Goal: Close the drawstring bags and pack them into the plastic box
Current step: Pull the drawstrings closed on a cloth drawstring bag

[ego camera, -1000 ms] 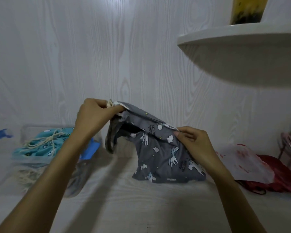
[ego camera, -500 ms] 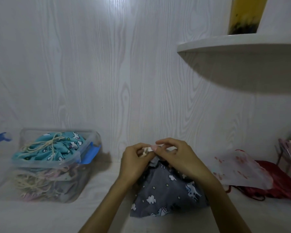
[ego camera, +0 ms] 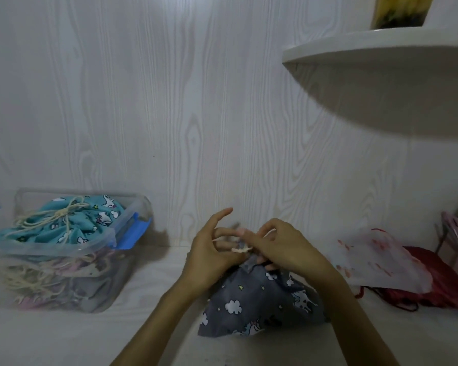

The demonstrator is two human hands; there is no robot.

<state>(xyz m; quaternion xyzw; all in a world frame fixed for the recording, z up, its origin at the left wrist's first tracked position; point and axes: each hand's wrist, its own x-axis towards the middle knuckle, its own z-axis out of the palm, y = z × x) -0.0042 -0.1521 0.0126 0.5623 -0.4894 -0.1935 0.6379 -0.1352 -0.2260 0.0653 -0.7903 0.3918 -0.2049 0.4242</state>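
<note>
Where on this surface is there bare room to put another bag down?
Bare patches: between the plastic box and the grey bag, and along the near edge in front of the box. Crowded: the right side, with the white plastic sheet over red fabric.

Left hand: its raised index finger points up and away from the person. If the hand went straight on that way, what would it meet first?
Probably the wood-grain wall behind the table. Nothing shows between the left hand and the wall along that line, though depth is hard to judge from one view.
</note>
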